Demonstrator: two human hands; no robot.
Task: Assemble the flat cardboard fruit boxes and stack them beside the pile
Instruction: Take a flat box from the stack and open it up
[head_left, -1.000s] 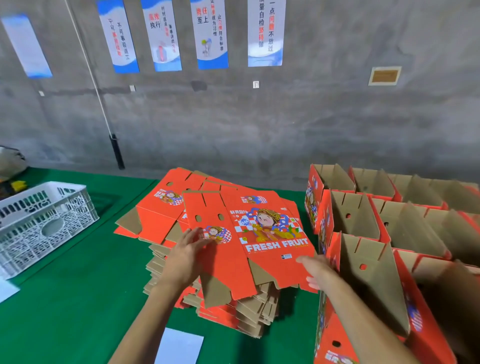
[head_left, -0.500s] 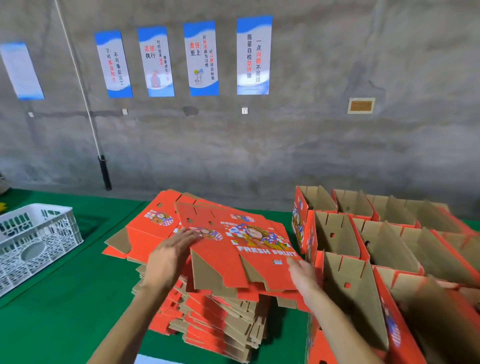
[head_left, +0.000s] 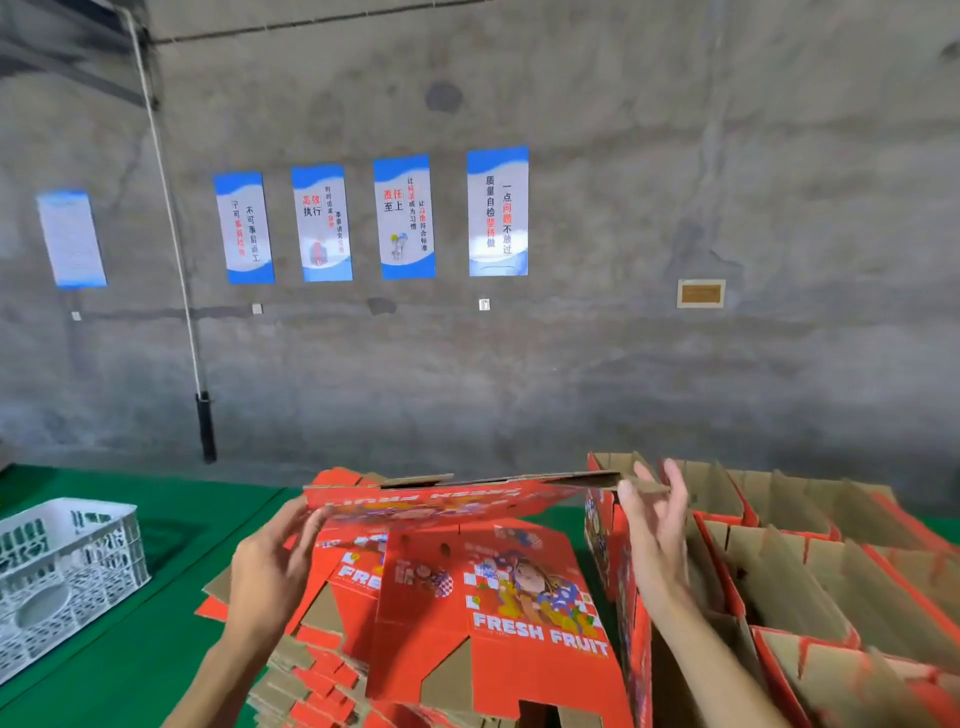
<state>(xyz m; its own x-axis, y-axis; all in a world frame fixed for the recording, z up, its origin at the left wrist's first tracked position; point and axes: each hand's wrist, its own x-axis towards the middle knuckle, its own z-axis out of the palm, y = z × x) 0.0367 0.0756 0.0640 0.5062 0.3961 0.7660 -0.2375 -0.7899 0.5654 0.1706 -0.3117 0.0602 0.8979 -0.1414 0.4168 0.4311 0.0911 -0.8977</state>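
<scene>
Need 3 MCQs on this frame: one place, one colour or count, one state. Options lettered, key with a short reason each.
1. Where is the white plastic crate?
A. on the green table, left of the pile of flat boxes
B. on top of the assembled boxes
C. hanging on the wall

2. How many blue-and-white posters hang on the wall?
A. two
B. five
C. eight

3. What state is the lifted flat box in?
A. fully assembled and stacked
B. lying on the pile, untouched
C. raised above the pile, the left hand gripping its left edge, the right hand at its right end

Key: 1 A, the crate stands on the green surface at the left edge. 2 B, four posters in a row plus a blurred one further left. 3 C, the box is seen nearly edge-on above the pile, between both hands, beside the assembled boxes.
</scene>
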